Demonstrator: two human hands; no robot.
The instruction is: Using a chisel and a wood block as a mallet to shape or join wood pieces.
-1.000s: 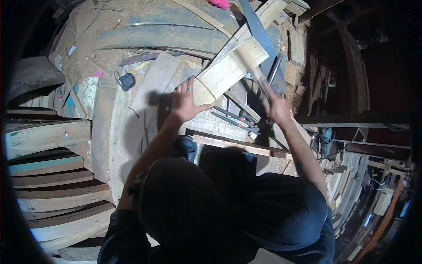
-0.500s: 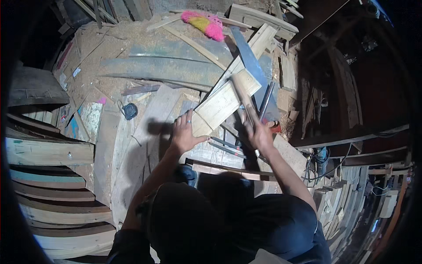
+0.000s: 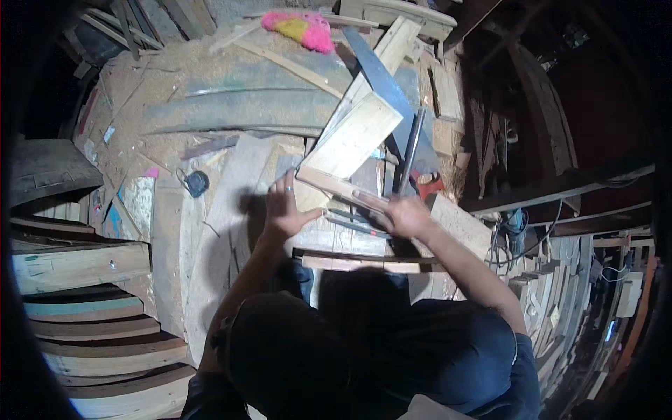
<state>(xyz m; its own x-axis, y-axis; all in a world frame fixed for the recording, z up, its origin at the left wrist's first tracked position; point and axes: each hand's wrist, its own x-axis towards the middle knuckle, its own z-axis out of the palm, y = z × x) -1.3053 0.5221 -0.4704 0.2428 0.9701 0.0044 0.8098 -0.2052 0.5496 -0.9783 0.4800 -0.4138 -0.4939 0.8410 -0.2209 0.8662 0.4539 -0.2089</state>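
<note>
A pale flat wooden board (image 3: 353, 136) lies slantwise in front of me, on other boards. My right hand (image 3: 408, 213) grips one end of a narrow wooden bar (image 3: 332, 185), which lies across the near part of the board. At the board's near left edge is my left hand (image 3: 283, 210), its fingers stretched out and thumb spread toward the right. Its fingertips are close to the bar's left end; whether they touch it I cannot tell. Two thin dark rods (image 3: 353, 222) lie just below the bar.
A handsaw (image 3: 381, 80) with a red handle lies beyond the board, beside a dark metal tube (image 3: 414, 143). A small black coiled-line tool (image 3: 196, 183) sits at left. Fluffy pink-and-yellow cloth (image 3: 301, 29) lies far back. Stacked timber (image 3: 80, 266) stands left; cables (image 3: 514, 231) lie right.
My right hand has drawn the wooden bar nearer, from the board's far end to its near part, and turned it closer to crosswise. My left hand stays by the near left edge.
</note>
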